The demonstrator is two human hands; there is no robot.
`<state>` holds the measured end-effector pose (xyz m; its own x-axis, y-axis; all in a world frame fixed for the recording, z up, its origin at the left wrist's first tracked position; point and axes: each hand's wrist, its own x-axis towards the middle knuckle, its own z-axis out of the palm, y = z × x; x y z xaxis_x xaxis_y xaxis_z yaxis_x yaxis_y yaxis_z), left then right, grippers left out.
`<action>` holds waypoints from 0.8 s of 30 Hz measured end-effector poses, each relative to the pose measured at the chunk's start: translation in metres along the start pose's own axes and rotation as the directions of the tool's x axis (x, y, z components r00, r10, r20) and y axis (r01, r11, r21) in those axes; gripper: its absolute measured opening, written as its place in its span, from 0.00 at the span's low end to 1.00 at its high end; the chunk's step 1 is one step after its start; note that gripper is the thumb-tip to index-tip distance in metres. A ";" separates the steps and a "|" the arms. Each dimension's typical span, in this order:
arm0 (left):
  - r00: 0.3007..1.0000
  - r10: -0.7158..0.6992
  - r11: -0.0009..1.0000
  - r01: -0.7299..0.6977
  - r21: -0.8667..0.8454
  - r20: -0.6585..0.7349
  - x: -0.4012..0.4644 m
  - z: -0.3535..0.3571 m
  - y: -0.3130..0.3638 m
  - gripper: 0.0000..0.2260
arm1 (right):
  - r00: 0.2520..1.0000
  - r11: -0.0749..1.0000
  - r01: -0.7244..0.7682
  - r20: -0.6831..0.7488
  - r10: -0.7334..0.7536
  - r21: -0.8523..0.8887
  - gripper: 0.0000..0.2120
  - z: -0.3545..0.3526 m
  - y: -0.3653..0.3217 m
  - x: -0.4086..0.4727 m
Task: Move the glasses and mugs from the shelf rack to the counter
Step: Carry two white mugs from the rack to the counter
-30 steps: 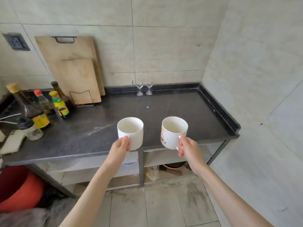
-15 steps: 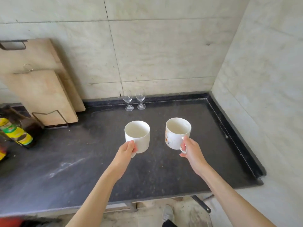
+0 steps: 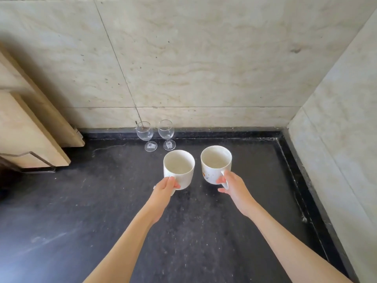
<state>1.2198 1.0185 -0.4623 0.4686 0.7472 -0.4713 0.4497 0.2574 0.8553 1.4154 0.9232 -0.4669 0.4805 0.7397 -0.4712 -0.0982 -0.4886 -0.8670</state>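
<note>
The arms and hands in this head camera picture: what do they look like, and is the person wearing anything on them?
Both forearms are bare from the bottom edge of the picture up to the hands: no sleeves, gloves, watch or bracelet show. The left hand and the right hand are bare too. A tiny pale speck sits at the left hand's outer edge; it is too small to tell what it is.

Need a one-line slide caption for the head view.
Left hand and right hand each carry a white mug toward two wine glasses on the dark counter.
</note>
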 end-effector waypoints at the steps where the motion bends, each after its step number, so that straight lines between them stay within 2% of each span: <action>1: 1.000 0.000 1.000 0.000 0.003 0.000 0.011 0.003 0.002 0.14 | 1.000 1.000 0.001 0.009 -0.002 0.028 0.18 0.002 -0.001 0.011; 4: 1.000 0.021 1.000 -0.021 -0.009 -0.004 0.040 0.010 0.008 0.14 | 1.000 0.995 -0.016 0.023 0.014 0.100 0.16 0.006 0.002 0.040; 16: 0.999 0.030 0.998 -0.031 -0.052 -0.014 0.119 0.025 0.014 0.16 | 1.000 0.974 -0.018 0.018 0.015 0.227 0.18 0.001 0.003 0.117; 24: 0.999 0.038 0.996 -0.039 -0.086 -0.022 0.142 0.030 0.020 0.17 | 1.000 0.987 -0.022 -0.015 0.025 0.161 0.16 0.004 0.003 0.136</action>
<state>1.3180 1.1119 -0.5185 0.4684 0.7696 -0.4339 0.3639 0.2795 0.8885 1.4764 1.0240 -0.5345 0.4908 0.7202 -0.4903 -0.2479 -0.4240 -0.8711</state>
